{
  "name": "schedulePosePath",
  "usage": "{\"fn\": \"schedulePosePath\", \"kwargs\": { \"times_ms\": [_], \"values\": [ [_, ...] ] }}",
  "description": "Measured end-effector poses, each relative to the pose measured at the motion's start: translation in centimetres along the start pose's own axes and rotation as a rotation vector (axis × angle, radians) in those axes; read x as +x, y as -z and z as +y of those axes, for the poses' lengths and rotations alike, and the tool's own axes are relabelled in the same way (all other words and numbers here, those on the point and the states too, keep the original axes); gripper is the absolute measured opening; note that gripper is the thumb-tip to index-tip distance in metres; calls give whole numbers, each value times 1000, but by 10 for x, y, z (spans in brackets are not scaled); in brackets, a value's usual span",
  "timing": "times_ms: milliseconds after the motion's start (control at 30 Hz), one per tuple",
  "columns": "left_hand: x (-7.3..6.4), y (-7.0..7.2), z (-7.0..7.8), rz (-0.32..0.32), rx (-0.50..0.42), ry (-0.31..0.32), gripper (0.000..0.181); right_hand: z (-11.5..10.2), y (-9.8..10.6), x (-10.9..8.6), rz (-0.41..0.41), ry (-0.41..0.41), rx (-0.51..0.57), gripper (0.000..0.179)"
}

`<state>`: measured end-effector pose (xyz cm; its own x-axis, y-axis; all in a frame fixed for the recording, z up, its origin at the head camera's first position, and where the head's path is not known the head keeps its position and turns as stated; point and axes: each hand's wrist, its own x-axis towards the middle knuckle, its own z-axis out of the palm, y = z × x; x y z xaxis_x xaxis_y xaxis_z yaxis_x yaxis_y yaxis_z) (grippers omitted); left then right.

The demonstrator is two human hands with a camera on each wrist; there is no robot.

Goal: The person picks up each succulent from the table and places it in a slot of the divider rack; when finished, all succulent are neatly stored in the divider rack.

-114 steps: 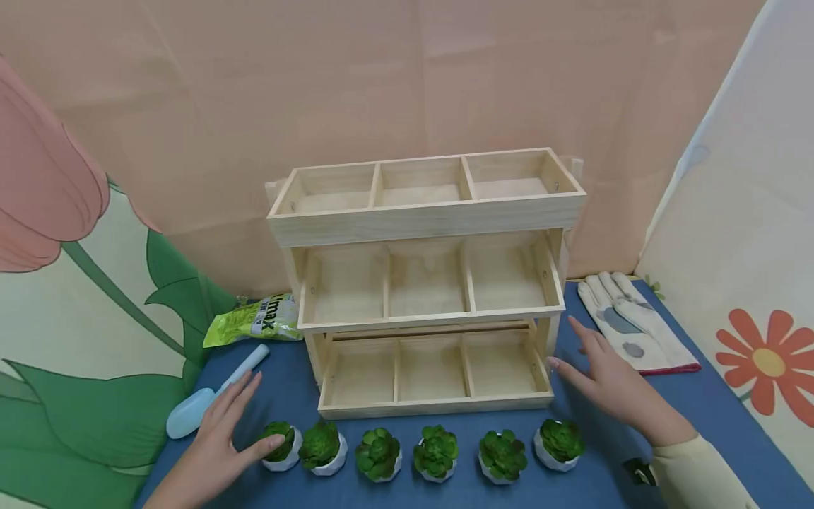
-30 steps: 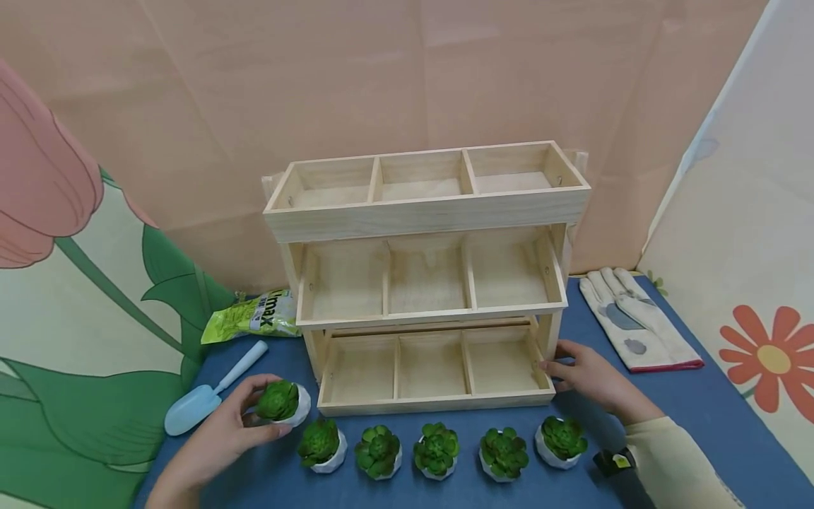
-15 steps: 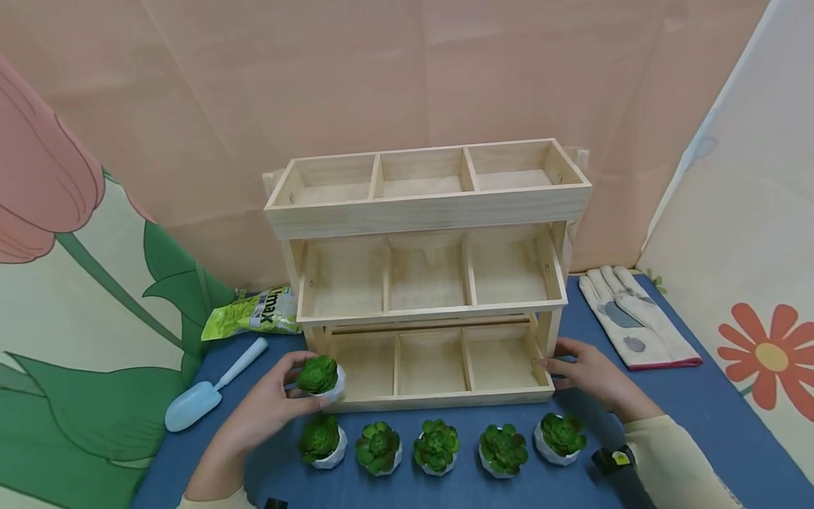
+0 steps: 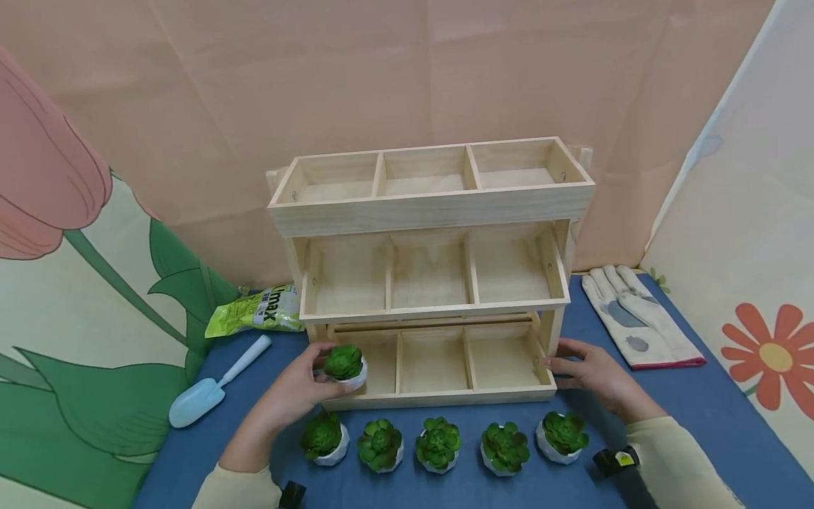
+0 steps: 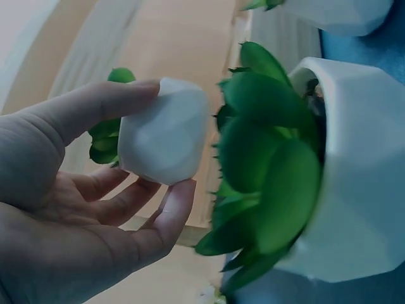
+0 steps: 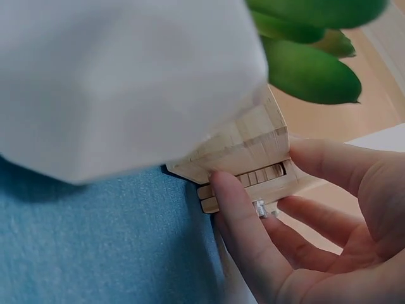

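Note:
A potted succulent (image 4: 343, 363) in a white faceted pot is held by my left hand (image 4: 294, 390). The left wrist view shows thumb and fingers pinching the pot (image 5: 166, 133). It is at the left compartment of the bottom tier of a three-tier wooden plant stand (image 4: 432, 212); whether it touches the wood I cannot tell. At the stand's lower right end, my right hand (image 4: 591, 378) grips the wooden side, with fingers (image 6: 243, 225) against the wood in the right wrist view. Several more potted succulents (image 4: 437, 444) line up in front of the stand.
Left of the stand lie a light-blue trowel (image 4: 216, 385) and a green-yellow bag (image 4: 257, 312). White work gloves (image 4: 636, 318) with a red hem lie to the right. All stand on a blue cloth (image 4: 687, 438). A pinkish backdrop (image 4: 407, 71) rises behind.
My left hand has picked up the leftmost succulent from the row and carried it right and forward to the bottom tier. The right hand has come in to grip the stand's side.

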<state>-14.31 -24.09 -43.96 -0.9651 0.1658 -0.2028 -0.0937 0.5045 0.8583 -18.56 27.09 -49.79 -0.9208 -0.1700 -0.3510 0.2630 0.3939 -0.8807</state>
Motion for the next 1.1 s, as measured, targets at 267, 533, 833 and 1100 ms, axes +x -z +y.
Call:
{"fn": "schedulePosePath", "kwargs": {
  "times_ms": [267, 533, 833, 1100],
  "values": [
    [12, -8, 2, -5, 35, 22, 85, 3, -1, 1, 0, 3, 4, 81],
    [24, -19, 11, 9, 165, 21, 80, 2, -1, -1, 2, 1, 10, 80],
    [32, -27, 10, -28, 249, 24, 70, 0, -2, -2, 7, 5, 19, 77],
    [42, -27, 1, -86, 202, 3, 69, 1, -2, -2, 13, -8, 23, 78]
  ]
}}
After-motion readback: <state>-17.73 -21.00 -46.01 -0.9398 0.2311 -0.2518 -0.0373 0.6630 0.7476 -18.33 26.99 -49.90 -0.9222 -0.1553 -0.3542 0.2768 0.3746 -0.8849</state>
